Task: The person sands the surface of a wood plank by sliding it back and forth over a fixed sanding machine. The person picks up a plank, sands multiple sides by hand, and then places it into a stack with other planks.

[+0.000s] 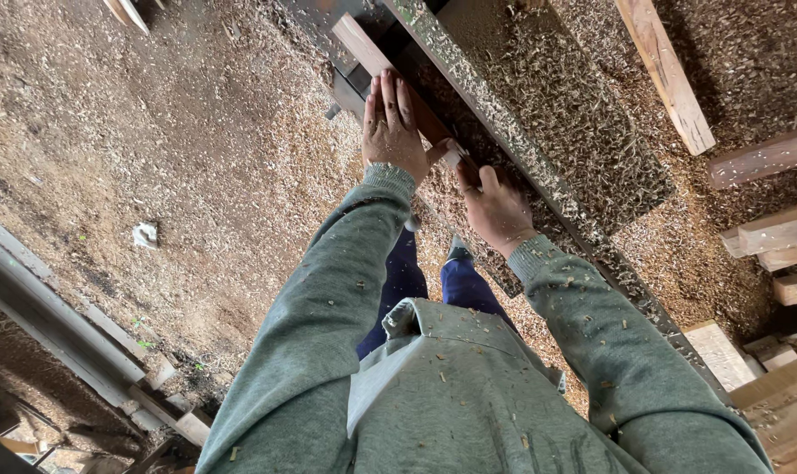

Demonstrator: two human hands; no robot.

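Seen from above, a person in a grey-green sweater leans over a shaving-covered machine tabletop [539, 105]. The left hand [391, 118] lies flat, fingers spread, on a reddish wooden board [363, 44]. The right hand [497, 209] grips the board's near end. Wood shavings [196, 158] carpet the floor.

A: Item one, position?
B: Wooden strip [389, 75] lies under the left hand [391, 127], its fingers [388, 92] flat on top; it runs on ahead of them along the machine worktop [521, 149].

A: Item two?
B: Right hand [497, 211], just right of and behind the left, fingers at the strip's near end.

A: Surroundings?
B: Shavings on the worktop right of the fingers; stacked timber [780, 233] far right; sawdust floor [152, 132] left.
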